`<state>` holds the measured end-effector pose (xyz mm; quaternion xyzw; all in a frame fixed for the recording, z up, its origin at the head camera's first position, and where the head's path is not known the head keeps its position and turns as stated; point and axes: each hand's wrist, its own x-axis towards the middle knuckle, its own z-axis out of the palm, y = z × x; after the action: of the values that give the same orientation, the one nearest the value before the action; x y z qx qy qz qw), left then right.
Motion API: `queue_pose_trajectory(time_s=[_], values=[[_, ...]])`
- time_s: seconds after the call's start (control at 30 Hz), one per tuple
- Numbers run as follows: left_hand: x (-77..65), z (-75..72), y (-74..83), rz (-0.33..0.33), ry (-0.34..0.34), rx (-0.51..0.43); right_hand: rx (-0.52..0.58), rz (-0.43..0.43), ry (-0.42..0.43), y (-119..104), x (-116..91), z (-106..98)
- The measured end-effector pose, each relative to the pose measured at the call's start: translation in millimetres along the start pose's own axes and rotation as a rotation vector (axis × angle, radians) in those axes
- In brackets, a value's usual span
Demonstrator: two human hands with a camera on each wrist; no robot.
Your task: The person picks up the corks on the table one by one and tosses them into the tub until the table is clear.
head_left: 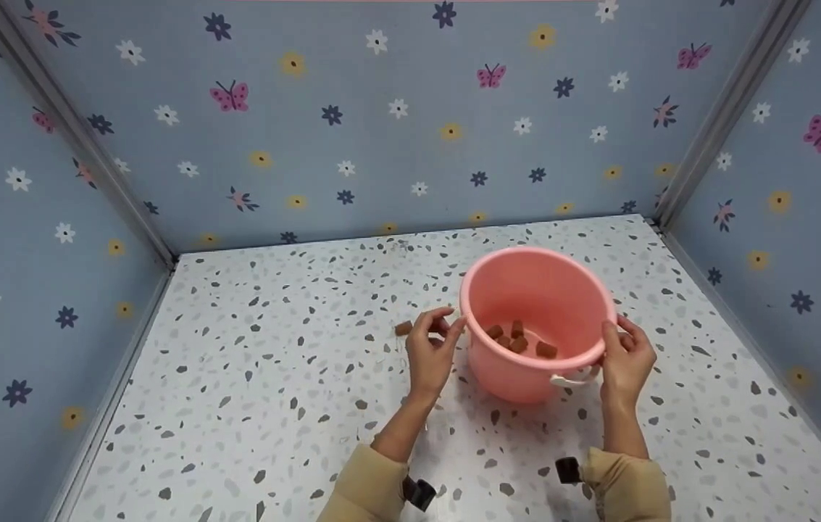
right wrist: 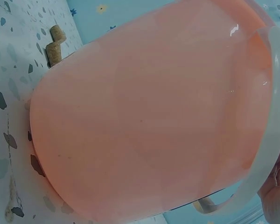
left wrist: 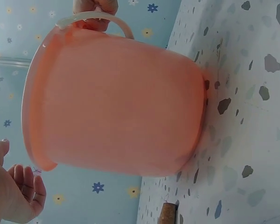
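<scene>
A pink bucket (head_left: 519,377) stands upright on the speckled tabletop, with several brown corks (head_left: 546,350) on its floor. My right hand (head_left: 627,359) grips the bucket's right rim, thumb over the edge, beside the white handle (head_left: 575,378). That handle (left wrist: 95,16) hangs down along the outer side. At the left rim is my left hand (head_left: 430,359), its fingers loosely bent and holding nothing; in the left wrist view this hand (left wrist: 21,196) shows just off the rim. Left of the bucket lie two loose corks, an upper cork (right wrist: 58,33) and a lower cork (right wrist: 53,53).
A white speckled tabletop (head_left: 251,384) carries everything. Blue walls with flowers and butterflies enclose it: a back wall (head_left: 410,167), a left wall (head_left: 33,217) and a right wall (head_left: 780,239). Dark wrist mounts (head_left: 421,494) sit at the sleeves.
</scene>
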<state>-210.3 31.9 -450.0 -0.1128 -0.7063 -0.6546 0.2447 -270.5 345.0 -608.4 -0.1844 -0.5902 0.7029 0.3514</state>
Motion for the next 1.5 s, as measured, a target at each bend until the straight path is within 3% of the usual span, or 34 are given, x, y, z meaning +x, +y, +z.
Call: queue_pose_trajectory(time_s=[0.4, 0.63, 0.7, 1.07, 1.4, 1.5], values=[[-13.1, -5.4, -37.3, -0.058, 0.044, 0.077, -0.026, -0.022, 0.002, 2.3, 1.0, 0.0], [-19.9, -3.7, -87.1, -0.132, 0.063, 0.081, -0.018, -0.016, -0.001, 2.2, -0.3, -0.4], [-21.0, -4.2, -95.1, -0.172, 0.07, 0.078, -0.019, -0.01, -0.004, 1.6, -0.5, -0.6], [-19.6, -8.0, -117.3, -0.357, 0.074, 0.188, -0.055, -0.008, 0.004, 0.3, 0.6, 0.4], [-14.8, -10.4, -133.7, -0.472, -0.032, 0.265, -0.047, -0.03, 0.009, 1.4, 1.4, -1.3], [-13.8, -10.6, -139.2, -0.48, -0.056, 0.295, -0.037, -0.034, 0.007, 2.2, 2.2, -1.9]])
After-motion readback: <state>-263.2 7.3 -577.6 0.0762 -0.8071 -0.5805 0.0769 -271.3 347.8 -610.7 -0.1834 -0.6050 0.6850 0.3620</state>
